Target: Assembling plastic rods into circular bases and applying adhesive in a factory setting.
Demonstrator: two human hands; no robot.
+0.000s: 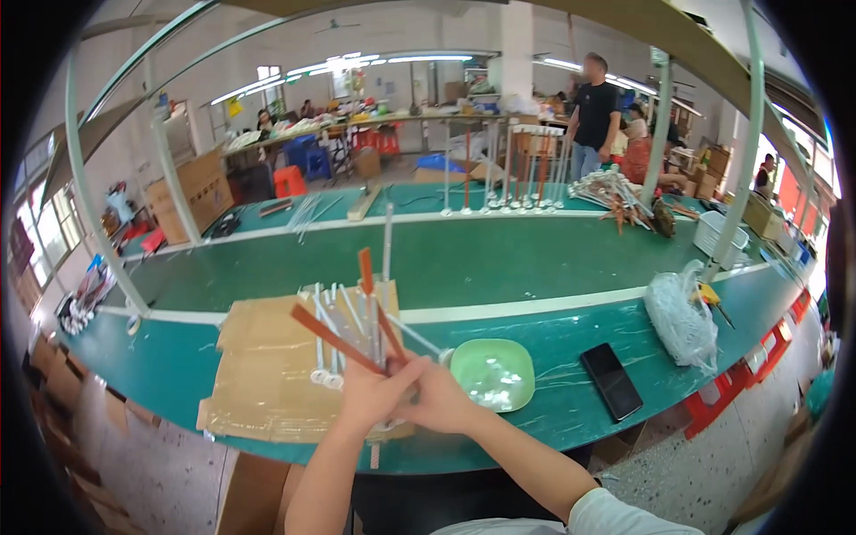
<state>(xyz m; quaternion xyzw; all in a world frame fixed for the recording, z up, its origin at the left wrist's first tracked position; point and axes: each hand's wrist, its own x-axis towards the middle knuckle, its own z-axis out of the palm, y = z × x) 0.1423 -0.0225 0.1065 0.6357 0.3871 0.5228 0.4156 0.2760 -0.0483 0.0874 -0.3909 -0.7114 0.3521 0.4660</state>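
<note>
In front of me, my left hand [374,392] and my right hand [439,398] are closed together around the lower ends of several reddish-brown strips [332,335]. The strips fan out upward from my fingers. A tall, pale, thin rod [387,245] rises behind them; I cannot tell whether it is held too. Under and beyond my hands lies a flat cardboard sheet [259,374]. White rods with round ends [319,361] rest on it, partly hidden by the strips. To the right of my hands sits a light green bowl [492,374] with small shiny pieces inside.
A black phone [612,382] and a clear plastic bag [682,316] lie to the right. Across the green conveyor belt [517,259], white and brown rods [526,174] stand on round bases. Beyond them stands a person [596,120] in a black shirt. Metal posts [98,205] frame the bench.
</note>
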